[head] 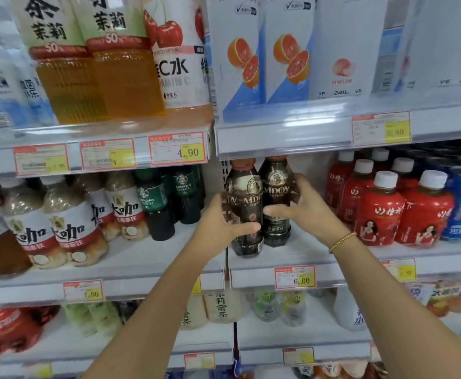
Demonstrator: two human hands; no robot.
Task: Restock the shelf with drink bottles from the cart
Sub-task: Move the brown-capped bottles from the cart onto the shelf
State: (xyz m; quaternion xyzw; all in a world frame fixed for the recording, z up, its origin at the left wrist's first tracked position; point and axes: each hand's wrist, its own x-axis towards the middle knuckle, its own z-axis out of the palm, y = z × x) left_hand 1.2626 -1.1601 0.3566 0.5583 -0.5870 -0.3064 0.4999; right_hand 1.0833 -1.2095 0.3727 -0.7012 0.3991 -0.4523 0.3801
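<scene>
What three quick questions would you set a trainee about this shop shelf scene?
1. True or false: the left hand grips a red plastic bottle.
2. Which stand right of the dark brown plastic coffee bottle that the right hand grips? A: green glass jars. B: red plastic bottles with white caps. C: blue paper bags.
3. Fill in: the red-and-yellow paper price tag under that coffee bottle reads ___.
Key: 1 false, it grips a second dark brown coffee bottle; 2 B; 3 6.00.

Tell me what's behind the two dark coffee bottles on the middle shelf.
Only the pale back wall shows beside the coffee bottles. The bottles themselves, the left hand and the right hand cover the space directly behind, so any more bottles there cannot be seen.
</scene>
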